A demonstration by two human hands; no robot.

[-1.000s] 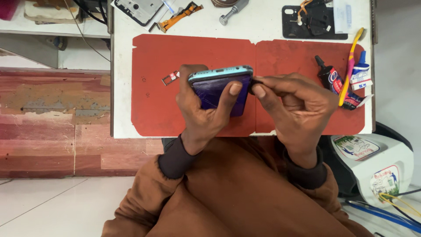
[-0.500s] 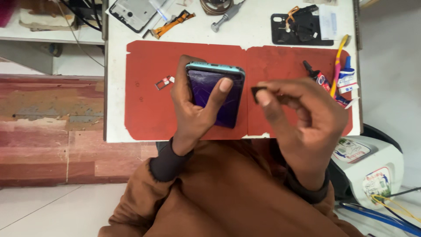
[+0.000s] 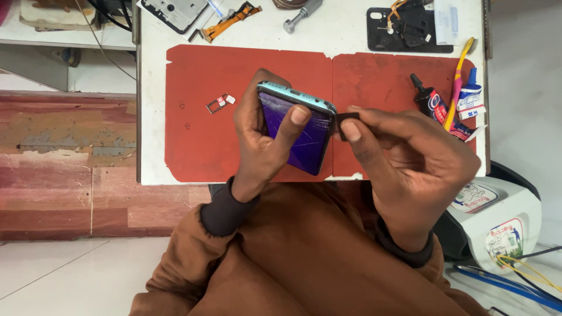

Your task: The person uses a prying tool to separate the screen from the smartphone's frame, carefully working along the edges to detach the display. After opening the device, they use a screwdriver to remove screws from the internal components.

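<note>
Even, soft daylight fills the head view, bright and without any hard source showing. The white table [image 3: 158, 117] sits near overexposure along its top edge, and the red mat [image 3: 205, 129] looks flat and matte, free of glare. The cracked phone [image 3: 298, 126] screen catches a faint sheen that picks out its cracks. Shadows under the hands are weak and diffuse. The right hand [image 3: 410, 158], close to the lens, is slightly soft; the table items stay sharp. Straight edges bow mildly near the frame borders.
</note>
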